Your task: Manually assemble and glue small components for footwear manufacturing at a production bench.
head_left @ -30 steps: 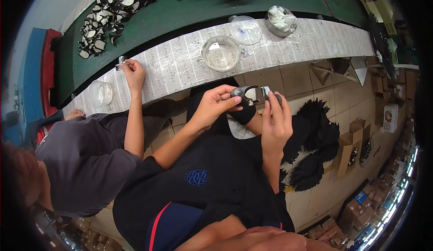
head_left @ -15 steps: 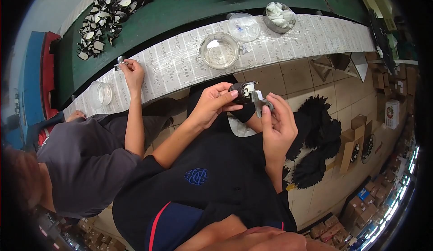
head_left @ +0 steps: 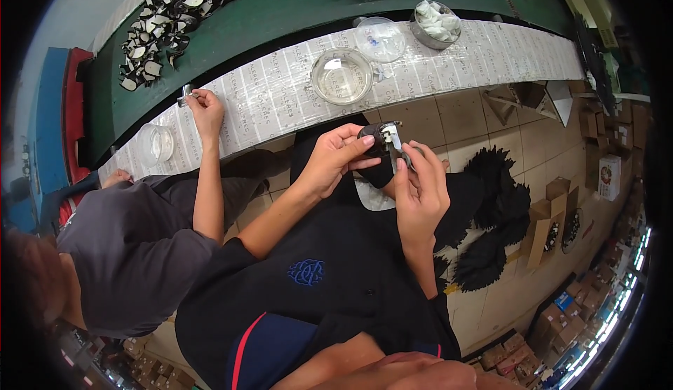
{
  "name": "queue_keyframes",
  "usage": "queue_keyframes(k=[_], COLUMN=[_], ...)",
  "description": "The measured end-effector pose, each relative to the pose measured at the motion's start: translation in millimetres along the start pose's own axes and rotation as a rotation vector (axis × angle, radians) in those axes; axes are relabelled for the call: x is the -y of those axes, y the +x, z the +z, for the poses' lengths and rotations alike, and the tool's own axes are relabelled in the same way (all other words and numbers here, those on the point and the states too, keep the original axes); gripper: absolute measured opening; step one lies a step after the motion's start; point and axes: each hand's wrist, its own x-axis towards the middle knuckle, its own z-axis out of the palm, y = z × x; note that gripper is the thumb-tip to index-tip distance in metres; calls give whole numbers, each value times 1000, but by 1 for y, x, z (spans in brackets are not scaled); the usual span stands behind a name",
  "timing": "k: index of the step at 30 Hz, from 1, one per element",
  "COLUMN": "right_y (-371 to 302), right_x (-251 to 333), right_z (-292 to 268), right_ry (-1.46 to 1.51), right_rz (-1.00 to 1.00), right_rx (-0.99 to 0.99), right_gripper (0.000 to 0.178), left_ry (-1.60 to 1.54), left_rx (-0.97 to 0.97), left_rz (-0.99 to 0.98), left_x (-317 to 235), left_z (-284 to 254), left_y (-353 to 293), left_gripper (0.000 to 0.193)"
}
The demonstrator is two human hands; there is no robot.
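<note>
A: Starting at the fingers: gripping what?

B: Gripping a dark heel-shaped piece (head_left: 374,131) in the left hand (head_left: 335,162), with thumb and fingers closed on it and its pale end turned rightward. Pinching a flat grey tool (head_left: 395,156) between thumb and fingers of the right hand (head_left: 423,197), right up by that pale end. Cannot tell whether touching or just short of it.

A: At which step, then?

B: Apparently at close detail work on the pale end; too small to tell more.

A: And for the next move?

B: Probably calls for holding the piece steady and guiding the tool lightly, well away from the left fingertips.

A: Made of what, by the look?

B: Smooth, faintly glossy and rounded like a shell in the piece; thin and metallic-looking in the tool.

A: And farther out?

B: On the paper-covered ledge (head_left: 266,99), see a clear round bowl (head_left: 342,101), a translucent lid (head_left: 379,39) and a metal tin (head_left: 439,43) of soft, crumpled white wads (head_left: 436,18). On the green worktop (head_left: 280,25), find a jumbled heap of black curved pieces (head_left: 158,29) with pale insides. Leftward, notice a co-worker's hand (head_left: 207,113) pinching something small and shiny. On the tiled floor, note shaggy black bundles (head_left: 494,197).
</note>
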Motion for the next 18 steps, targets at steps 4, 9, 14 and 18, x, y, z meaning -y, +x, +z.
queue_keyframes(k=[4, 9, 14, 18], right_y=[0, 1, 7, 11], right_x=[-5, -5, -13, -35], right_z=[-2, -5, -12, -23], right_ry=[-123, -234, -358, -162], right_rz=[-69, -105, -116, 69], right_rx=[-18, -67, -129, -204], right_gripper=[24, 23, 24, 21], left_ry=[7, 14, 12, 5], left_rx=[-4, -2, -3, -9], left_rz=[2, 2, -5, -22], left_x=[-1, -1, -1, -5], left_z=[-1, 0, -3, -3], left_y=[0, 1, 1, -3], left_gripper=[17, 18, 19, 19])
